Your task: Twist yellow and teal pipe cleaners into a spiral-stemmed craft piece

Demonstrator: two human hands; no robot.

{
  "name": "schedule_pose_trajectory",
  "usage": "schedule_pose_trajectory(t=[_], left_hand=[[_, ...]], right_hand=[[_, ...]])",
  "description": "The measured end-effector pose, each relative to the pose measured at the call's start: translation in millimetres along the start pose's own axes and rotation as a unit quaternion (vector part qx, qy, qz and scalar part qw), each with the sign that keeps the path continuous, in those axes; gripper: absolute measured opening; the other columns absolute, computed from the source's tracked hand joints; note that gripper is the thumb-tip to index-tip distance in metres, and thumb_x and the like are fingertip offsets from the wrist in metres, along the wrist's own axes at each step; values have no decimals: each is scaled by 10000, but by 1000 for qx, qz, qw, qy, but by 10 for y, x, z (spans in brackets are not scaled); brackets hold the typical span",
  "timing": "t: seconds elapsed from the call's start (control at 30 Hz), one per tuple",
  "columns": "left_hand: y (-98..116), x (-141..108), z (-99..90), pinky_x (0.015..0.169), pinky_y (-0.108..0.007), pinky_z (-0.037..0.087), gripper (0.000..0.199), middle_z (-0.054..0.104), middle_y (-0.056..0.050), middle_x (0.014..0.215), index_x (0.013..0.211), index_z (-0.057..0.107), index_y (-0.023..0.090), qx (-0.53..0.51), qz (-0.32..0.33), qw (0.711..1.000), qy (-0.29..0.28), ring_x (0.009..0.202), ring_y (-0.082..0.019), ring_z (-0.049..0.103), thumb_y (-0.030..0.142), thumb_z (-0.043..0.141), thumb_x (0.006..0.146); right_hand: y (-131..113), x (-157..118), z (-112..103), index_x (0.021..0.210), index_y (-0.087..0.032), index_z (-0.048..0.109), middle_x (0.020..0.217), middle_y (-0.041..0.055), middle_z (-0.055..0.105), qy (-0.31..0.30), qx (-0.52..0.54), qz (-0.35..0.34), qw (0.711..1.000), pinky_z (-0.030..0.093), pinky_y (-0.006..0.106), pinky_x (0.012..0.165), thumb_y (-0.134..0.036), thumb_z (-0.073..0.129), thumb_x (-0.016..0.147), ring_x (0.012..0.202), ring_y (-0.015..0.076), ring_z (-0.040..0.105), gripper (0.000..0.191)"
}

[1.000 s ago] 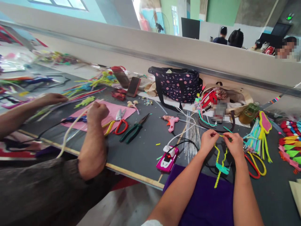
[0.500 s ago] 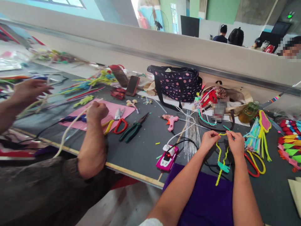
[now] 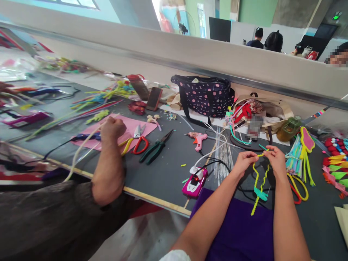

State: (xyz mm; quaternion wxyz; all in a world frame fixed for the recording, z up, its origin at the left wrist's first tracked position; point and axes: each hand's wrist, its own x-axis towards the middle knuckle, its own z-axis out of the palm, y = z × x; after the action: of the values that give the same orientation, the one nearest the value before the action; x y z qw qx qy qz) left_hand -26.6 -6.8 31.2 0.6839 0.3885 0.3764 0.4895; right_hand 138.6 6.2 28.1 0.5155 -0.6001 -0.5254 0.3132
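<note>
A twisted yellow pipe cleaner (image 3: pixel 256 176) hangs in a loop between my hands, crossed low down by a teal piece (image 3: pixel 261 194), with a yellow tail beneath. My left hand (image 3: pixel 245 161) pinches the top of the loop from the left. Close beside it, my right hand (image 3: pixel 275 159) pinches the top right part of the same pipe cleaner. A short teal end sticks out above the right fingers. The loop hangs over the dark table (image 3: pixel 163 177), near the purple cloth (image 3: pixel 236 228). Fingertip details are small.
A co-worker's fist (image 3: pixel 112 128) holds a pale strip at left. Green-handled pliers (image 3: pixel 156 148), red-and-yellow scissors (image 3: pixel 137 141), a pink glue gun (image 3: pixel 198 140) and a magenta power strip (image 3: pixel 194 184) lie on the table. Behind stand a dotted bag (image 3: pixel 206 96) and a bottle (image 3: pixel 289 128).
My hands and the yellow loop have shifted slightly right. The right hand has risen a little. The co-worker's other hand has left its raised place at the far left.
</note>
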Motion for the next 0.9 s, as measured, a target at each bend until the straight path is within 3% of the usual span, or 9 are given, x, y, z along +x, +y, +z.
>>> schedule_pose_trajectory(t=[0.1,0.17,0.33,0.6,0.9], left_hand=[[13,-11,15,548,-215,344,312,590,11,589,690,696,110,-17,-12,1000,-11,524,-71,467,346,821,528],[14,-15,26,551,-216,349,321,597,5,592,682,697,109,-29,-21,999,-16,526,-74,477,344,834,512],[2,-14,44,552,-224,369,347,611,-8,601,678,702,108,-49,-41,998,-26,525,-83,505,358,852,490],[-7,-8,47,545,-231,387,321,624,-18,599,668,698,105,-68,-60,995,-29,518,-91,523,314,848,476],[1,0,49,529,-222,397,222,621,-7,604,623,670,114,-80,-68,994,-5,509,-82,513,247,788,490]], right_hand=[[1,67,-16,1221,-127,558,674,38,721,-15,7,16,1000,507,348,694,-515,725,649,648,205,663,711],[-21,131,-26,1234,-111,544,683,43,727,-39,-6,20,999,504,365,748,-495,725,640,684,211,670,730],[-162,289,-12,1119,-132,604,668,36,727,-123,-46,15,991,508,356,746,-433,697,638,692,215,687,575],[-453,397,95,815,-195,695,619,3,709,-196,-111,-15,974,472,285,616,-289,665,647,608,188,661,194],[-867,253,180,875,-236,679,654,-23,711,-200,-211,-128,948,467,297,711,-249,582,740,698,185,670,166]])
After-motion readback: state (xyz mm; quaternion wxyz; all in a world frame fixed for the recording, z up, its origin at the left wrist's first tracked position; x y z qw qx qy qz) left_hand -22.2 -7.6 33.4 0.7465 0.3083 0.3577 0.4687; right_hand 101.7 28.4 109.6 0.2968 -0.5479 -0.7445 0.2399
